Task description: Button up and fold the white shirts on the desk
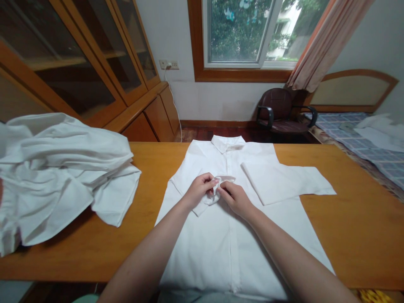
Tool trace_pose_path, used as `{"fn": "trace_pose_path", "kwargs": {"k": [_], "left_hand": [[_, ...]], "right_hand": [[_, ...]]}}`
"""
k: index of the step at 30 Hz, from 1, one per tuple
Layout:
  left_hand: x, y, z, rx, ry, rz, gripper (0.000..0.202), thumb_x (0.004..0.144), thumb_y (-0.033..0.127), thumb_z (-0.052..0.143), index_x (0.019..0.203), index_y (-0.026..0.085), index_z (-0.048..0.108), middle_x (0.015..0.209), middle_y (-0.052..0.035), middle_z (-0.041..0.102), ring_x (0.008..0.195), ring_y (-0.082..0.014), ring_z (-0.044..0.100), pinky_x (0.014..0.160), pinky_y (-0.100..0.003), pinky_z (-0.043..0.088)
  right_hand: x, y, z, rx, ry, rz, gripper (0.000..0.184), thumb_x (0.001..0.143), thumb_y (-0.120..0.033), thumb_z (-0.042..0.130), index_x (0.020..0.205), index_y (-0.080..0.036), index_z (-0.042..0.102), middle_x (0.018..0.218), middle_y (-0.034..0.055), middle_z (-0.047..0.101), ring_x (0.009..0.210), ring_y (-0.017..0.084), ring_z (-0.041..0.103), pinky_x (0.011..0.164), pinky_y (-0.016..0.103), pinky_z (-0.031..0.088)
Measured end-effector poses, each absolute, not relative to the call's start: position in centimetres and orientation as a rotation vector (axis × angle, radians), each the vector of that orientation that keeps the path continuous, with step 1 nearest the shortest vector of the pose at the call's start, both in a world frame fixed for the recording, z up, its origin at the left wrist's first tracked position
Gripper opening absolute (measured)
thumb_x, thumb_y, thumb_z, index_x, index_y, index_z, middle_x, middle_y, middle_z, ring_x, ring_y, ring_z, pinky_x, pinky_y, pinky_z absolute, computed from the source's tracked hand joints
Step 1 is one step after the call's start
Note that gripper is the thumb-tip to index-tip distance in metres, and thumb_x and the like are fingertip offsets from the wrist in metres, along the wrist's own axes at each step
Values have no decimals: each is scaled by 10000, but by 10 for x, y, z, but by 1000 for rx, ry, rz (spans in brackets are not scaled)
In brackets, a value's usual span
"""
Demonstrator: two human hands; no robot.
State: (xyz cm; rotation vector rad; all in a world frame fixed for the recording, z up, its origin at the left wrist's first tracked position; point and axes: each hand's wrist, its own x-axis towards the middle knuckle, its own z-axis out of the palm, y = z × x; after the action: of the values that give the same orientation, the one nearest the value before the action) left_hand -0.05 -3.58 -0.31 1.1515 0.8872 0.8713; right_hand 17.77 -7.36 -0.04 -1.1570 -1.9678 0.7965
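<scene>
A white button-up shirt (pixel 205 248) lies front up on the wooden table, its collar (pixel 227 144) at the far edge. One sleeve (pixel 277 183) is folded across the chest, then bends back out to the right. Over the middle of the shirt, my left hand (pixel 202 187) pinches the cuff (pixel 217 195) of the other sleeve. From the opposite side my right hand (pixel 233 198) grips the same cuff, thumb and fingers closed on its edge. Whether a button lies between the fingers is too small to tell.
A heap of white garments (pixel 63 164) covers the left end of the wooden table (pixel 356 219). Behind the table stand a glass-door cabinet (pixel 126 88) and a dark armchair (pixel 277 109). A bed (pixel 362 130) is at the right, and a white cord (pixel 173 99) hangs from a wall socket.
</scene>
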Motion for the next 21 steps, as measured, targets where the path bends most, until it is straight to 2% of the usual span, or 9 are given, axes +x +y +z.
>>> {"fn": "trace_pose_path", "kwargs": {"k": [5,12,15,21], "left_hand": [[-1,-37,-1,1176,896,863,362,733,457,774,739,153,576,584,30,575,448,-66,513,450,-174,400],[-2,-39,1,1075,807,784,381,776,491,734,786,185,508,541,50,569,403,-75,513,427,-179,429],[-1,-40,1,1108,837,792,362,776,470,732,778,180,516,547,50,568,406,-75,525,427,-176,432],[3,-42,-2,1255,963,809,331,791,457,685,765,178,510,556,64,544,383,-69,522,374,-149,341]], "right_hand": [[177,-75,1,-1139,-1925,818,233,967,-378,486,825,-229,594,749,11,637,657,161,540,663,270,402],[177,-75,1,-1171,-1771,1026,270,971,-443,474,842,-233,585,579,-30,559,557,156,521,601,268,401],[177,-75,0,-1162,-1815,991,261,973,-424,472,844,-233,595,600,-18,575,580,162,530,617,274,406],[174,-76,0,-1069,-1927,833,262,987,-406,462,860,-229,606,694,10,605,648,163,536,673,280,420]]}}
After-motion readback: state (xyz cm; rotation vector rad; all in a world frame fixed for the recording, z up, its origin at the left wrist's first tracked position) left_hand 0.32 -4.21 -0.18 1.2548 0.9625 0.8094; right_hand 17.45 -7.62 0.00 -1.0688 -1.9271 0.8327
